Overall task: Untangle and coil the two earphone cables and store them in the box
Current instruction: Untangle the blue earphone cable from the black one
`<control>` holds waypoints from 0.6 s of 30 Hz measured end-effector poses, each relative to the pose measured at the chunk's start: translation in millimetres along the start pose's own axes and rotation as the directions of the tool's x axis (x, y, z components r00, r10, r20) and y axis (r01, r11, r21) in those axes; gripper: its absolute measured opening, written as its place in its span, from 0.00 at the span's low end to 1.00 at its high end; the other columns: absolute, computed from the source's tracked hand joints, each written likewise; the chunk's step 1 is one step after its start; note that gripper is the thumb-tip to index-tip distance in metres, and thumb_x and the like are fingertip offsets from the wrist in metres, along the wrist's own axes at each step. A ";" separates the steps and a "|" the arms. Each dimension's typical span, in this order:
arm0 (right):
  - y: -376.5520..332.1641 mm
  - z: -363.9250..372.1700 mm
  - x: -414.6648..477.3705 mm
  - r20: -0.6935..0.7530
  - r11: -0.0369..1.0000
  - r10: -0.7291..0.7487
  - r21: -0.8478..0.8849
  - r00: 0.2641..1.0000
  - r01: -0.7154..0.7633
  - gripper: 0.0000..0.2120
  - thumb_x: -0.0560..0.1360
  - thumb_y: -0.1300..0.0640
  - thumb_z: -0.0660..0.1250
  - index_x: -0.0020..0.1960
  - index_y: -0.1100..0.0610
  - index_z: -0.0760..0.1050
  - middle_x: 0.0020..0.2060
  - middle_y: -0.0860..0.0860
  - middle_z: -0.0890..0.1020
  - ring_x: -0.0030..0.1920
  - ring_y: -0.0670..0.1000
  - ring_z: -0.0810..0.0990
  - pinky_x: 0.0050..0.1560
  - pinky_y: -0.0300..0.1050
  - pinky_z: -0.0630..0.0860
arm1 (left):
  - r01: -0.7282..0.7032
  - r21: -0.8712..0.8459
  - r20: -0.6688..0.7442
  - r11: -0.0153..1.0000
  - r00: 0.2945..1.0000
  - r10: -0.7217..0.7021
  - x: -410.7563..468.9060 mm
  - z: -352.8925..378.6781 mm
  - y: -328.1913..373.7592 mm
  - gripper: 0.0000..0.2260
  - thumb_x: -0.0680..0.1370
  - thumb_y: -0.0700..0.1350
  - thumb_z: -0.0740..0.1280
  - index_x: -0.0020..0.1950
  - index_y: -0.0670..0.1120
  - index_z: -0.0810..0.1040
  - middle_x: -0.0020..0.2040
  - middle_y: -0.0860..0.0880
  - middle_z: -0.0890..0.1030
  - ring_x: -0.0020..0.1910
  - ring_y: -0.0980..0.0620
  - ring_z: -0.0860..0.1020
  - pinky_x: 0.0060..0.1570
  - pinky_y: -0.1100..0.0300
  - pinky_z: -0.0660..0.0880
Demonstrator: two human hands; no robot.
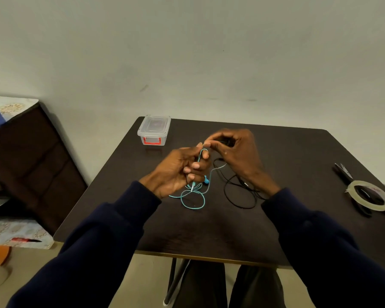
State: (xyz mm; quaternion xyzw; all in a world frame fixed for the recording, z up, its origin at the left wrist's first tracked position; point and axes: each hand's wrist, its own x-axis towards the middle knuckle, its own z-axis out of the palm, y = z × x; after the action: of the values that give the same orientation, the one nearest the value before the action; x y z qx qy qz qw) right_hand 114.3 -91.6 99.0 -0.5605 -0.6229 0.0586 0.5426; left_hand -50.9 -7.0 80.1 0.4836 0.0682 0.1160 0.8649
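A teal earphone cable lies in loose loops on the dark table, and a strand of it rises into my hands. My left hand grips that strand, fingers curled round it. My right hand hovers just to the right with its fingertips pinching the top of the teal strand. A black earphone cable lies in loops under and beside my right wrist, partly hidden by it. The clear plastic box, lid on and red latch in front, stands at the table's far left corner.
A roll of clear tape and a dark pair of scissors lie near the table's right edge. A dark cabinet stands to the left of the table. The wall runs right behind the table.
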 end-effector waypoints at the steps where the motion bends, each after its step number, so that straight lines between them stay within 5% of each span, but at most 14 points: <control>1: 3.1 0.3 1.7 -0.001 1.000 0.016 0.017 1.000 -0.015 0.05 0.75 0.59 0.74 0.47 0.60 0.86 0.41 0.52 0.87 0.42 0.50 0.87 0.45 0.47 0.83 | -0.015 -0.080 0.045 0.997 0.999 0.019 -0.6 0.3 0.8 0.14 0.86 0.46 0.54 0.46 0.42 0.74 0.34 0.49 0.69 0.27 0.59 0.58 0.27 0.67 0.61; 3: 9.8 2.0 1.5 0.033 0.994 0.074 0.081 0.997 -0.076 0.05 0.77 0.59 0.72 0.48 0.60 0.85 0.40 0.54 0.87 0.41 0.54 0.86 0.43 0.47 0.82 | -0.090 -0.197 0.076 0.976 0.991 0.106 -1.2 4.5 3.1 0.14 0.85 0.44 0.54 0.48 0.41 0.76 0.40 0.45 0.77 0.29 0.58 0.68 0.30 0.67 0.70; 5: 16.7 7.9 -8.1 0.120 0.974 0.159 0.143 0.980 -0.176 0.07 0.79 0.61 0.69 0.46 0.56 0.85 0.36 0.52 0.86 0.33 0.51 0.82 0.33 0.41 0.77 | -0.207 -0.258 0.035 0.944 0.974 0.223 1.6 8.0 7.2 0.13 0.83 0.40 0.56 0.50 0.40 0.81 0.52 0.40 0.83 0.43 0.50 0.82 0.45 0.60 0.81; 7: 18.7 15.9 -24.2 0.257 0.942 0.229 0.185 0.939 -0.281 0.10 0.81 0.62 0.66 0.46 0.53 0.85 0.32 0.52 0.84 0.26 0.48 0.74 0.27 0.38 0.70 | -0.310 -0.259 0.029 0.915 0.944 0.328 7.2 8.9 12.7 0.14 0.81 0.40 0.57 0.58 0.37 0.80 0.65 0.35 0.79 0.62 0.41 0.80 0.64 0.52 0.77; 9: 16.3 19.9 -38.3 0.372 0.915 0.256 0.205 0.892 -0.348 0.09 0.82 0.58 0.65 0.53 0.58 0.84 0.33 0.54 0.83 0.25 0.49 0.71 0.26 0.40 0.67 | -0.397 -0.090 0.007 0.914 0.917 0.399 13.8 5.3 15.0 0.18 0.81 0.41 0.57 0.67 0.34 0.73 0.70 0.34 0.74 0.70 0.38 0.74 0.72 0.48 0.70; 14: 1.2 5.0 -40.7 0.408 0.977 0.213 -0.087 0.888 -0.194 0.10 0.81 0.55 0.68 0.52 0.59 0.85 0.31 0.51 0.84 0.25 0.48 0.76 0.28 0.39 0.72 | -0.300 0.574 -0.166 0.762 0.868 0.467 18.4 -12.7 -1.6 0.16 0.85 0.40 0.57 0.69 0.32 0.73 0.67 0.37 0.78 0.67 0.44 0.78 0.70 0.51 0.72; 18: -9.8 -14.3 -25.9 0.338 0.967 0.135 -0.249 0.931 -0.050 0.05 0.78 0.57 0.72 0.47 0.57 0.86 0.30 0.47 0.83 0.27 0.46 0.80 0.32 0.33 0.72 | -0.125 0.790 -0.163 0.600 0.901 0.403 14.7 -16.3 -9.8 0.15 0.86 0.38 0.56 0.60 0.31 0.78 0.50 0.34 0.84 0.46 0.42 0.85 0.51 0.56 0.82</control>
State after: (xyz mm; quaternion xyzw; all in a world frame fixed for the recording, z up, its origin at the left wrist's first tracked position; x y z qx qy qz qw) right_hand 113.0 -122.6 95.7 -0.6302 -0.6853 0.1093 0.3483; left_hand -39.2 5.4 63.1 0.7807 0.1786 0.2828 0.5279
